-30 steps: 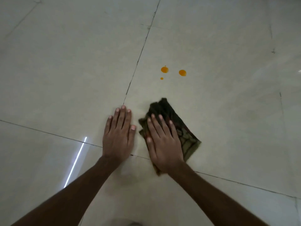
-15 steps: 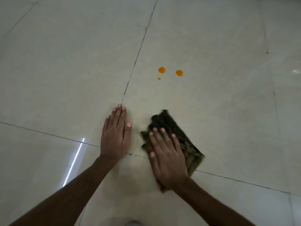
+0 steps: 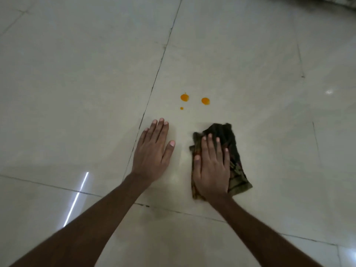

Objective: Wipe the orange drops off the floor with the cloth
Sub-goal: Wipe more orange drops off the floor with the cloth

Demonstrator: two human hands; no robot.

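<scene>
You are looking down at a pale, glossy tiled floor (image 3: 77, 74) with both of your bare arms reaching forward into view. Your left hand (image 3: 153, 151) lies flat on the tile, palm down, fingers straight and close together with the thumb angled out to the side; it holds nothing and rests just right of a dark grout line (image 3: 154, 81) that runs away from you. Your right hand (image 3: 212, 166) is also flat and spread, pressing down on a dark, crumpled cloth (image 3: 234, 160) with a greenish brown pattern. The cloth sticks out past your fingertips and along the outer side of your hand, and it lies directly on the floor. Ahead of your hands, on the same tile, sit three orange drops: one larger drop (image 3: 184, 97) on the left, another larger drop (image 3: 205, 101) to its right, and a small drop (image 3: 181, 108) just below the left one. The drops are apart from the cloth, beyond its far edge, and the cloth does not touch them. A second grout line (image 3: 48, 185) crosses beneath your forearms, and a bright streak of reflected light (image 3: 77, 197) lies on the floor to your left.
</scene>
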